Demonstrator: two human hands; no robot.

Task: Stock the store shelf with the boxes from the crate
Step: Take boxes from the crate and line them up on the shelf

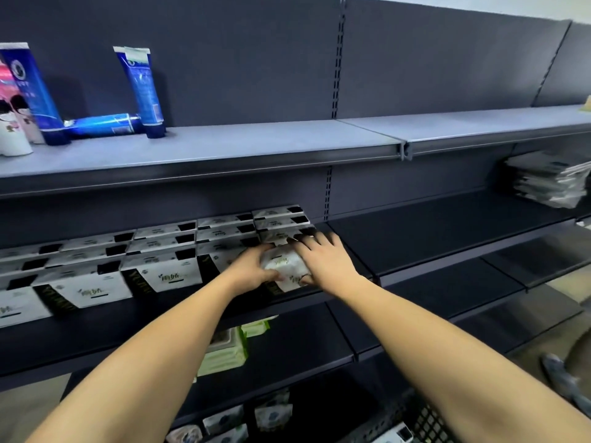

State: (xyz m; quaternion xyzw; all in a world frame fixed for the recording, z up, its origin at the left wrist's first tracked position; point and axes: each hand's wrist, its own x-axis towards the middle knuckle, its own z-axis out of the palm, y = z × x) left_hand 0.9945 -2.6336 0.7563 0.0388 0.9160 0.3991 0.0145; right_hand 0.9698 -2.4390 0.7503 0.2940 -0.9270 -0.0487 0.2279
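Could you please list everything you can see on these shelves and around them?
Shelf unit: one, dark grey, fills view.
Blue tubes: three, top shelf left; two upright, one lying.
Pink-white packs: some, top shelf far left.
Boxes: many, white-black, middle shelf left.
Held box: one, white, row's right end.
Dark packets: stack, far right.
Green packs: few, shelf below.
White packets: several, bottom shelf.
Crate: one, black, bottom right.
Left hand: grips held box.
Right hand: fingers spread on it.
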